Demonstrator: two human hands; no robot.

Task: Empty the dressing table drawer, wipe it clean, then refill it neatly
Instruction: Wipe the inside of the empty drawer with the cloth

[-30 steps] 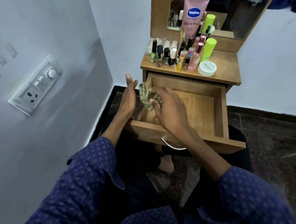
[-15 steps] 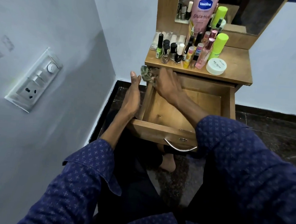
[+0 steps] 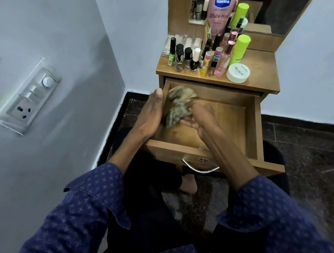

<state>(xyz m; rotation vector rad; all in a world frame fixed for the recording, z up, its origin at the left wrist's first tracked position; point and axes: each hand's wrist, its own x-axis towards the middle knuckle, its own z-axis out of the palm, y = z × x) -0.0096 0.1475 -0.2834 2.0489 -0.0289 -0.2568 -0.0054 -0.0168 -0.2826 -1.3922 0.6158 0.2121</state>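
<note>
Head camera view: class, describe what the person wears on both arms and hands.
Both arms wear a dark blue shirt with a small pale repeating print. The left sleeve ends in an open, flared cuff; the right sleeve stops below the elbow. Both hands are bare: no gloves, rings or watch visible.

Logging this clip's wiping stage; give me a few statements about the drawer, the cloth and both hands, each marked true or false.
1. The right hand holds the cloth inside the drawer. True.
2. The drawer is full of cosmetics. False: apart from the cloth and hand, only bare wood shows inside; the bottles stand on the tabletop.
3. The left hand rests against the drawer's left side wall, fingers straight. True.
4. The drawer is pushed shut. False: it is pulled out, its handle toward the person.
5. The white round jar lies in the drawer. False: it sits on the tabletop.
</note>
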